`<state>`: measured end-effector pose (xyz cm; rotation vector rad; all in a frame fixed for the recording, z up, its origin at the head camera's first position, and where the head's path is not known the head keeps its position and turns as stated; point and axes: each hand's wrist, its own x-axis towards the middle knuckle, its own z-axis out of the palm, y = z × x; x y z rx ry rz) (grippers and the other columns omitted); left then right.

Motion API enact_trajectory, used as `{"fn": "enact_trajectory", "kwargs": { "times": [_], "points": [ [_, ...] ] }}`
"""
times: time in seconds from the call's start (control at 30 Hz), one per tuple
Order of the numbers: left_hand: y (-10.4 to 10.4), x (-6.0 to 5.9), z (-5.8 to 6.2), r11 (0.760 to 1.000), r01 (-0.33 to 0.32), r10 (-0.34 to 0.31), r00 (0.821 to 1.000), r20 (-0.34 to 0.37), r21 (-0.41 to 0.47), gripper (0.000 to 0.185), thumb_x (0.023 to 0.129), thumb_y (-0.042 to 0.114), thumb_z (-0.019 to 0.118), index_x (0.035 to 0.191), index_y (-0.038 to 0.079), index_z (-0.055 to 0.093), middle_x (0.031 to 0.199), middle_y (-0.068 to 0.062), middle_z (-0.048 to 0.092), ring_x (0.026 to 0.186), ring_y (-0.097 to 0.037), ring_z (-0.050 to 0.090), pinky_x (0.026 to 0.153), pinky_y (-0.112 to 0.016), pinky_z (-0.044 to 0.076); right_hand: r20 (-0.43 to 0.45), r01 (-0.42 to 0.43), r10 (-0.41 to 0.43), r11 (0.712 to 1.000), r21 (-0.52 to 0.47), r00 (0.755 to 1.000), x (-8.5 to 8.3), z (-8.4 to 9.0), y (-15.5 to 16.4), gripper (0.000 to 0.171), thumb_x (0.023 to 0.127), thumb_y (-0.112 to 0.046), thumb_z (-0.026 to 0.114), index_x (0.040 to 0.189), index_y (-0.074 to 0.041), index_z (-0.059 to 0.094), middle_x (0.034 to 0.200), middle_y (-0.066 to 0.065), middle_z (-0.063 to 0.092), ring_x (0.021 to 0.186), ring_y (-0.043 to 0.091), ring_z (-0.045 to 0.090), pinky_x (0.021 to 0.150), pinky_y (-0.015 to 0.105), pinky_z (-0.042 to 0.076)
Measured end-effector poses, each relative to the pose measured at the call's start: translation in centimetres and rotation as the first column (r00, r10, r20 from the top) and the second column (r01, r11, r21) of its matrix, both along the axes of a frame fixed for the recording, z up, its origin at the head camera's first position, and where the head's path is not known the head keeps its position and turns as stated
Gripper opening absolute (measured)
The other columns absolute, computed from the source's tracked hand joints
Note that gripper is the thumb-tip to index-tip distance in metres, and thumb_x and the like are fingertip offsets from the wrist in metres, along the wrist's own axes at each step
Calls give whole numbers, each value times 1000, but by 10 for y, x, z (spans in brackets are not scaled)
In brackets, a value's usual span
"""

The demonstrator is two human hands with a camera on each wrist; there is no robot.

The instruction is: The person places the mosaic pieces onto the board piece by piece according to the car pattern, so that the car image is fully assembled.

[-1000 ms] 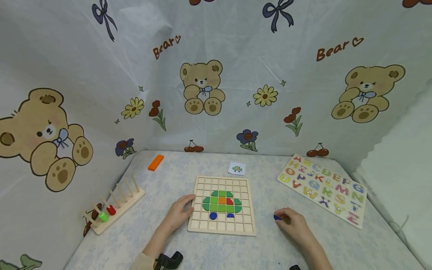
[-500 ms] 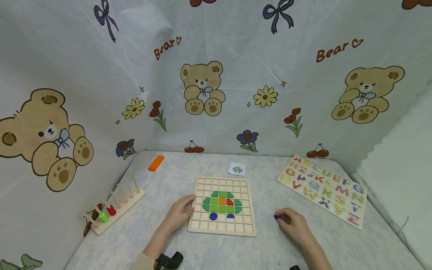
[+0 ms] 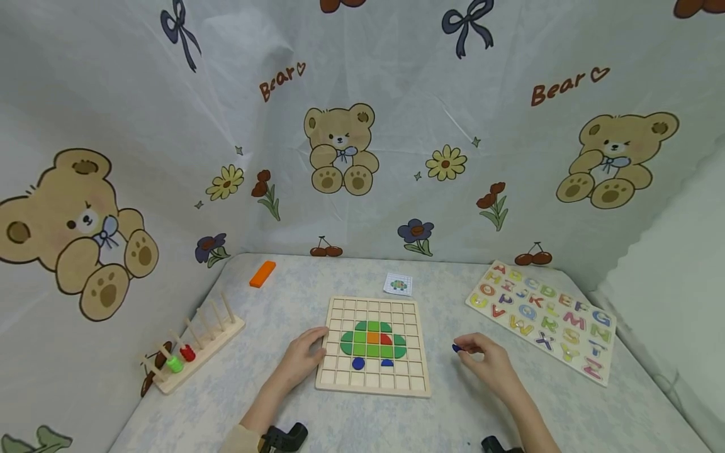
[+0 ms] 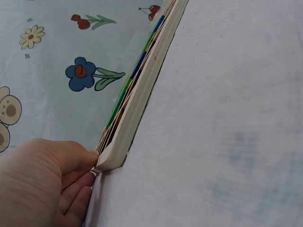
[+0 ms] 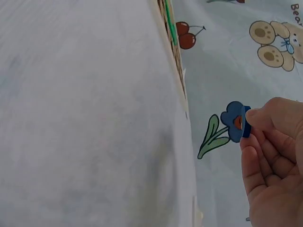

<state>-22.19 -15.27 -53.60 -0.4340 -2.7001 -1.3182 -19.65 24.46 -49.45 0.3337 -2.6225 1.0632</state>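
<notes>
A square wooden grid board (image 3: 372, 379) lies on the table, bearing green, orange and red tiles in a rounded shape. Below them sit a blue round shape (image 3: 358, 363) and a blue half-circle tile (image 3: 387, 362). My left hand (image 3: 300, 358) holds the board's left side; in the left wrist view its thumb (image 4: 78, 158) is at the board's corner. Right of the board, my right hand (image 3: 491, 366) pinches a small blue tile (image 5: 246, 122) between thumb and fingertips. That tile is seen nearly edge-on, its outline partly hidden by the fingers.
Behind the board lies a small pattern card (image 3: 398, 284). An alphabet puzzle board (image 3: 538, 318) is at the right. To the left are a wooden peg stand (image 3: 198, 352) with green and red beads and an orange block (image 3: 262, 274). A bear-print cloth hangs behind.
My right hand has lifted and shifted slightly left and away from me with the blue tile. The left hand and the board stay in place.
</notes>
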Motion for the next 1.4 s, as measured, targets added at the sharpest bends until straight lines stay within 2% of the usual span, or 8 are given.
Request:
{"fn": "enact_trajectory", "kwargs": {
  "times": [0.23, 0.4, 0.63, 0.67, 0.9, 1.07, 1.23, 1.4],
  "points": [
    [-1, 0, -2, 1000, 21, -21, 999, -41, 2, 44, 88, 3, 62, 131, -1, 54, 133, -15, 51, 126, -32, 44, 104, -48, 35, 4, -65, 66, 997, -49, 998, -6, 19, -27, 20, 79, 2, 72, 95, -10, 68, 90, -5, 64, 80, 10, 58, 74, 41, 53],
    [-1, -1, -3, 1000, 23, -23, 998, -50, -4, 44, 88, 3, 63, 131, -2, 54, 133, -15, 51, 126, -33, 44, 103, -48, 36, 24, -98, 100, 993, -67, 995, -8, 23, -49, 21, 79, 3, 72, 94, -12, 68, 89, -7, 63, 81, 11, 57, 74, 41, 52],
    [-1, -1, -2, 1000, 29, -29, 999, -43, -8, 44, 88, 3, 62, 131, -2, 53, 133, -16, 51, 126, -32, 44, 103, -47, 36, 76, -182, 189, 979, -92, 979, -10, 23, -74, 20, 81, 0, 71, 96, -13, 68, 92, -9, 63, 85, 12, 57, 79, 44, 52],
    [-1, -1, -2, 1000, 28, -28, 999, -41, -8, 44, 88, 3, 62, 131, -2, 53, 133, -16, 51, 126, -32, 44, 103, -47, 36, 69, -203, 210, 974, -99, 975, -10, 23, -77, 20, 81, 0, 71, 96, -12, 68, 92, -8, 63, 85, 12, 57, 79, 45, 52],
    [-1, -1, -2, 1000, 27, -27, 999, -31, -11, 44, 89, 3, 62, 131, -1, 53, 134, -15, 50, 126, -32, 43, 104, -47, 35, 3, -328, 329, 940, -99, 944, -10, 21, -94, 20, 81, 3, 70, 97, -9, 68, 95, -6, 64, 87, 12, 58, 77, 32, 53],
    [-1, -2, -2, 1000, 27, -28, 999, -28, -12, 44, 90, 5, 62, 132, 0, 53, 135, -15, 50, 127, -32, 43, 104, -48, 35, -13, -394, 395, 911, -121, 919, -11, 16, -101, 21, 80, 4, 69, 98, -7, 67, 95, -3, 64, 85, 14, 59, 75, 35, 54],
    [-2, -2, -2, 999, 31, -32, 999, -35, -27, 44, 90, 5, 61, 132, -1, 53, 134, -16, 50, 126, -33, 43, 103, -48, 35, -16, -432, 433, 894, -123, 901, -9, 8, -106, 19, 81, 6, 68, 96, -5, 67, 92, 2, 65, 81, 15, 59, 70, 39, 54],
    [-2, -1, -2, 999, 34, -35, 999, -32, -20, 44, 89, 5, 61, 132, -1, 52, 135, -16, 50, 127, -32, 43, 104, -47, 35, 20, -423, 428, 899, -116, 904, -6, 2, -111, 17, 81, 5, 67, 95, -6, 67, 91, 0, 63, 81, 14, 58, 71, 35, 53]
  ]
}}
